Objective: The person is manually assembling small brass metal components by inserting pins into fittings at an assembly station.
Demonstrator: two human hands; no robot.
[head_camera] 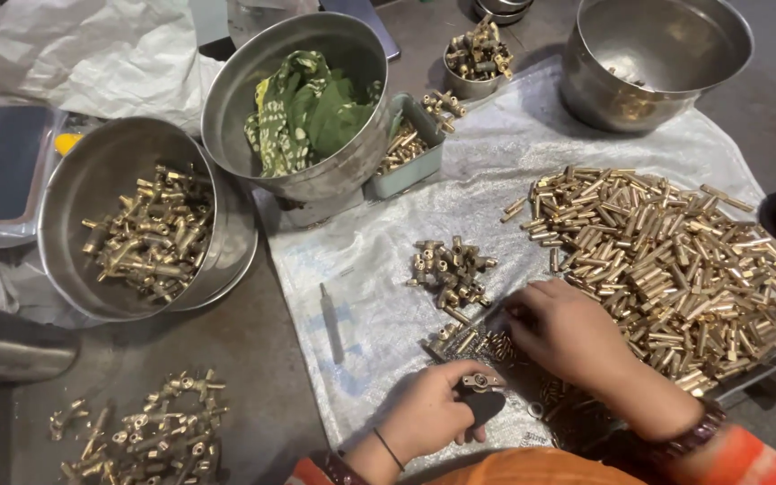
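1. Pinched between thumb and fingers of the left hand, a small brass fitting with a round eye is held just above a dark, rounded block at the near edge of the cloth.
2. Fingers of the right hand are curled down onto a short row of brass pieces; whether anything is clamped in them cannot be told.
3. Just beyond that hand, a small cluster of assembled brass fittings is seen on the silvery woven sheet.
4. To the right, a big heap of plain brass tubes is spread, touching the right wrist.
5. On the left, a steel bowl of brass fittings is seen, with a second steel bowl holding green patterned cloth behind it.
6. More loose fittings are lying on the bare dark floor, lower left.
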